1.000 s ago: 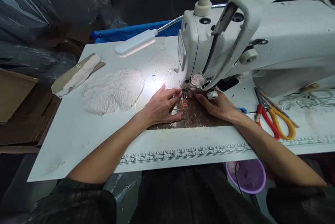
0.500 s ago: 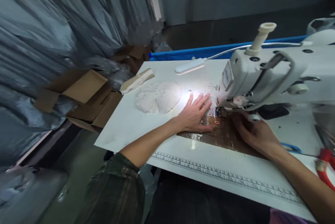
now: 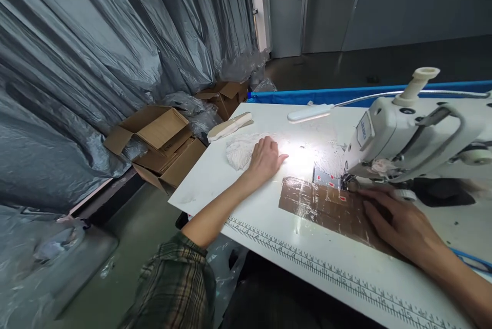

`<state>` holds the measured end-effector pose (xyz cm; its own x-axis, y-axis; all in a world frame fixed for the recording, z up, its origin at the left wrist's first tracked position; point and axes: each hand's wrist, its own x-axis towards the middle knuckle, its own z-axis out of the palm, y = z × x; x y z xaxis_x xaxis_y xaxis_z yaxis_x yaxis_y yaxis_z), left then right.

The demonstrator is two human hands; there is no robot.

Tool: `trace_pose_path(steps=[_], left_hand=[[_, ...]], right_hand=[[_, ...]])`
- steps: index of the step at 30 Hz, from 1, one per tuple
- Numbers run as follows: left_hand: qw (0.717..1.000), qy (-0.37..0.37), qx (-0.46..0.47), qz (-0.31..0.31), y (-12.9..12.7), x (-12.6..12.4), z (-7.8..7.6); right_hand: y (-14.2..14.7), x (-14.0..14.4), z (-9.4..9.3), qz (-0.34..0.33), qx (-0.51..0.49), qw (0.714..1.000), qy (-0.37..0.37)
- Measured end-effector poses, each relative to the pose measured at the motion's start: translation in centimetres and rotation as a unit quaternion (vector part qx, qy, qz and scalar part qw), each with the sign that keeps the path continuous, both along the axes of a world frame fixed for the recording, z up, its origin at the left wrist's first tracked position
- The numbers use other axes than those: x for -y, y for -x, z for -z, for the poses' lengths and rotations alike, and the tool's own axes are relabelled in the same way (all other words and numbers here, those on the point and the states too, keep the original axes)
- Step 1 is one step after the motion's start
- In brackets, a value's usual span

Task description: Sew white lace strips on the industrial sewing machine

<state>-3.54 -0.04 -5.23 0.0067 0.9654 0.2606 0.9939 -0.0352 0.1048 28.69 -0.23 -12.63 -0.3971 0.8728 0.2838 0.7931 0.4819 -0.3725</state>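
My left hand (image 3: pixel 265 159) rests on a pile of white lacy fabric (image 3: pixel 238 152), its fingers bent down into the pile and its thumb out to the right. Another piece of white lacy fabric (image 3: pixel 330 159) lies flat beside the head of a white sewing machine (image 3: pixel 384 124). My right hand (image 3: pixel 400 221) is by the presser foot (image 3: pixel 349 181), its thumb and forefinger close together over the brown taped sheet (image 3: pixel 319 203). What is between those fingertips is hidden. Red marks show on the plate left of the foot.
A white lamp (image 3: pixel 310 114) on a bendy stem lights the table. Farther left lies a tied bundle of pale strips (image 3: pixel 230 125). A printed ruler (image 3: pixel 307 262) runs along the front edge. Open cardboard boxes (image 3: pixel 161 134) stand left of the table, and blue scissor handles (image 3: pixel 472 260) lie at right.
My left hand has moved from beside the needle leftward onto the white pile. My right hand stays near the presser foot. The whole view has shifted, with things appearing farther right and lower.
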Motion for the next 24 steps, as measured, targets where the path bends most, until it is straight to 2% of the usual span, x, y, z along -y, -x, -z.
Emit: trace_pose_path(steps=[2,5,9,11,13,16,18,22,24], left_hand=[[0.997,0.006,0.068,-0.037,1.5,0.3,0.1],[0.988,0.019,0.146,-0.039,2.7,0.6,0.1],[0.985,-0.012,0.17,-0.016,2.6,0.9,-0.5],[0.977,-0.027,0.212,0.011,2.0,1.2,-0.9],[0.958,-0.003,0.28,0.069,1.0,1.5,-1.1],[0.899,0.105,0.384,0.183,-1.1,2.4,-0.9],[0.842,0.172,0.455,0.235,-2.7,3.2,-0.5],[0.713,0.257,0.58,0.299,-4.9,5.3,0.0],[0.681,0.27,0.611,0.301,-5.2,6.3,-0.2]], right_hand=[[-0.1,-0.3,0.3,-0.008,0.006,1.0,0.008],[-0.1,-0.6,0.5,-0.01,0.004,1.0,0.015],[0.1,-0.2,-0.2,-0.029,-0.017,0.999,-0.025],[0.4,0.3,-0.9,-0.073,-0.053,0.993,-0.076],[0.7,0.9,-1.4,-0.132,-0.1,0.979,-0.121],[1.5,1.6,-1.9,-0.193,-0.113,0.967,-0.126],[1.9,2.1,-2.0,-0.206,-0.095,0.968,-0.105],[2.8,3.1,-2.9,-0.214,-0.111,0.97,-0.034],[3.3,3.6,-3.8,-0.251,-0.135,0.958,0.023]])
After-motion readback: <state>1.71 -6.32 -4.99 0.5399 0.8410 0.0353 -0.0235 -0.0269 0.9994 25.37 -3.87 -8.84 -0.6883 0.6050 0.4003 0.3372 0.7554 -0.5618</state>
